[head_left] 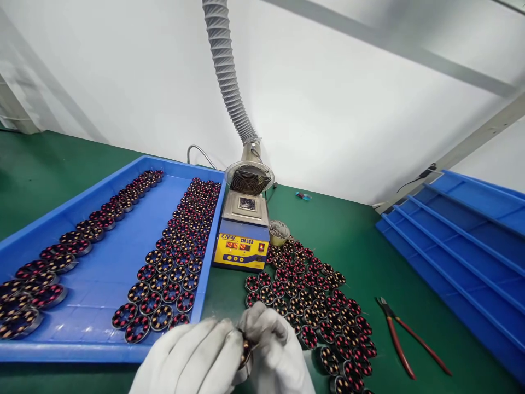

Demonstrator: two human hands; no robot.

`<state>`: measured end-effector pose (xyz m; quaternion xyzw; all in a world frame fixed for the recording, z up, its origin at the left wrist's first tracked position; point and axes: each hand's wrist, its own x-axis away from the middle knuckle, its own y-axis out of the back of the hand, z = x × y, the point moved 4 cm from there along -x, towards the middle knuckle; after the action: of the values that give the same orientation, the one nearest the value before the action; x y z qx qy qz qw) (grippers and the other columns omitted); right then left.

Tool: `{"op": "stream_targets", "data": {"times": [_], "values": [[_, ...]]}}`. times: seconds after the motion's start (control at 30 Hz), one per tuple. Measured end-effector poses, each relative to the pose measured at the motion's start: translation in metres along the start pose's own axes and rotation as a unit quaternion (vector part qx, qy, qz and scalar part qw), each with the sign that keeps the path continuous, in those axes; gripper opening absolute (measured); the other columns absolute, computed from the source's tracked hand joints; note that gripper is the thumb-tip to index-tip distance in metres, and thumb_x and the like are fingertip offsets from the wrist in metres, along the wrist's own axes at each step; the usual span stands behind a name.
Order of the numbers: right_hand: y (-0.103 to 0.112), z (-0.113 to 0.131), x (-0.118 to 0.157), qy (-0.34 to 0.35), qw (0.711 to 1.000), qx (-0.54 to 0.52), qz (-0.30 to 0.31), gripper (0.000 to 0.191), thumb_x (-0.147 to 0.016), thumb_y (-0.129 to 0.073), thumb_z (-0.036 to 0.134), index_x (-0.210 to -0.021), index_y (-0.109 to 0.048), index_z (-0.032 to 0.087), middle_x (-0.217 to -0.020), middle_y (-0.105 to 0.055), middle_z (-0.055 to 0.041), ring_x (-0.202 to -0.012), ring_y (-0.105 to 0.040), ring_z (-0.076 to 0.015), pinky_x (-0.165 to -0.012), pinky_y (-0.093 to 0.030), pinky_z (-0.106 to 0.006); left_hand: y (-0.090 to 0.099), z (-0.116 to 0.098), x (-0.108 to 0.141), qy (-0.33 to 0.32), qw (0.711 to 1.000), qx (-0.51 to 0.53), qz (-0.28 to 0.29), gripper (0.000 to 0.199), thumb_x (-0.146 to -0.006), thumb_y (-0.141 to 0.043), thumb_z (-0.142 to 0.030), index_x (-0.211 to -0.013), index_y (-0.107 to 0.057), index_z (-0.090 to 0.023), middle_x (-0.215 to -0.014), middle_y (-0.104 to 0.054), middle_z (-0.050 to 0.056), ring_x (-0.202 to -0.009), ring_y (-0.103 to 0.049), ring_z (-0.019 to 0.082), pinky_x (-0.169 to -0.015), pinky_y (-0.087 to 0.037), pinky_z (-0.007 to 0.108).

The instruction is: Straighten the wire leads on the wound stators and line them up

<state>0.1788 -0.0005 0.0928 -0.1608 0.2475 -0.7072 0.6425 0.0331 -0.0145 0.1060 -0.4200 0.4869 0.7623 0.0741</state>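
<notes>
Both hands wear white gloves with greyed fingertips and meet at the bottom centre. My left hand (pixel 192 358) is closed around a wound motor stator (pixel 246 355), a metal ring with small coils inside, tilted and mostly hidden by the fingers. My right hand (pixel 276 345) pinches with thumb and forefinger at the stator's upper edge; what lies between those fingertips is hidden. Just beyond the right hand, many loose stators (pixel 303 293) with red and tan coils are spread on the green table.
A blue tray (pixel 118 353) at left holds rows of stators. Behind the hands stands a yellow-and-blue solder pot (pixel 241 251) under a fume hose (pixel 225 65), with a small cup (pixel 279 232) beside it. Red-handled cutters (pixel 396 334) and stacked blue trays (pixel 459 246) are at right.
</notes>
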Motion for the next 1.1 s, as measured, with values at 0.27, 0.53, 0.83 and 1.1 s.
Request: {"op": "stream_targets", "data": {"times": [0.27,0.53,0.83,1.1], "values": [[0.013,-0.023,0.003,-0.066,0.995,-0.011,-0.068,0.03,-0.057,-0.082,0.04,-0.079,-0.071,0.022,-0.079,-0.07,-0.0049,-0.07,-0.063,-0.0177,-0.063,-0.05,-0.029,0.001,0.012,-0.001,0.059,0.995,0.077,-0.001,0.022,-0.092,-0.045,-0.018,-0.108,-0.058,-0.012,-0.101,-0.067,0.006,-0.092,-0.06,0.02,-0.082,-0.04,0.036],[-0.001,-0.049,0.01,-0.161,0.984,-0.048,-0.054,0.05,-0.045,-0.086,0.044,-0.086,-0.07,0.02,-0.088,-0.072,-0.0086,-0.081,-0.067,-0.0226,-0.081,-0.051,-0.038,0.001,0.024,-0.02,0.146,0.967,0.208,0.012,0.024,-0.099,-0.035,-0.034,-0.108,-0.054,-0.022,-0.099,-0.067,-0.003,-0.09,-0.061,0.009,-0.076,-0.049,0.018],[-0.011,-0.026,0.013,-0.199,0.971,-0.104,-0.079,0.041,-0.055,-0.085,0.032,-0.091,-0.069,0.02,-0.089,-0.072,-0.0086,-0.087,-0.067,-0.0244,-0.08,-0.053,-0.041,-0.001,0.028,-0.024,0.203,0.927,0.314,-0.007,0.022,-0.095,-0.043,-0.038,-0.109,-0.056,-0.027,-0.106,-0.066,0.001,-0.097,-0.062,0.012,-0.085,-0.05,0.017],[-0.027,-0.027,0.014,-0.252,0.951,-0.177,-0.034,0.041,-0.051,-0.087,0.028,-0.088,-0.07,0.021,-0.082,-0.073,-0.0022,-0.069,-0.068,-0.0151,-0.069,-0.054,-0.028,-0.005,0.042,-0.025,0.342,0.816,0.462,-0.063,0.02,-0.086,-0.043,-0.021,-0.079,-0.061,-0.026,-0.082,-0.069,-0.003,-0.085,-0.066,0.013,-0.078,-0.051,0.015]]}}
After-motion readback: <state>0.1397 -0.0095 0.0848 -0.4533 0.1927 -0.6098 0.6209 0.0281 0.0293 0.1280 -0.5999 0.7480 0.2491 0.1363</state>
